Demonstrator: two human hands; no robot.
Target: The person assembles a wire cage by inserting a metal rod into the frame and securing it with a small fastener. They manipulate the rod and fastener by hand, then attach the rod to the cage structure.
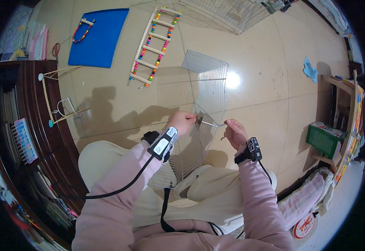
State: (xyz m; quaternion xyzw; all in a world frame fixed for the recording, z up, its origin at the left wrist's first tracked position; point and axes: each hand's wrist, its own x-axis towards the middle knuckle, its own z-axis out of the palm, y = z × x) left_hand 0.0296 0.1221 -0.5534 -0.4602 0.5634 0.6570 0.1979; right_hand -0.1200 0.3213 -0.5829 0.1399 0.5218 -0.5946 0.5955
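Note:
Folded wire cage panels (211,81) stand on the floor in front of me and run back between my legs. My left hand (182,122) is closed in a pinch at the panels' upper edge, by a small dark spot; what its fingertips hold there is too small to make out. A thin silvery metal rod (211,123) reaches from that spot toward the right. Its right end is pinched between the thumb and finger of my right hand (235,133), which is off to the right of the panels. The rod's exact kind cannot be told.
A bead ladder (154,48) and a blue mat (96,39) with a bead string (82,35) lie ahead left. Red-handled scissors (56,50) and a wooden stand (48,98) are by the dark cabinet (50,138). Another wire cage (232,14) is at the far side; a green box (324,139) stands right.

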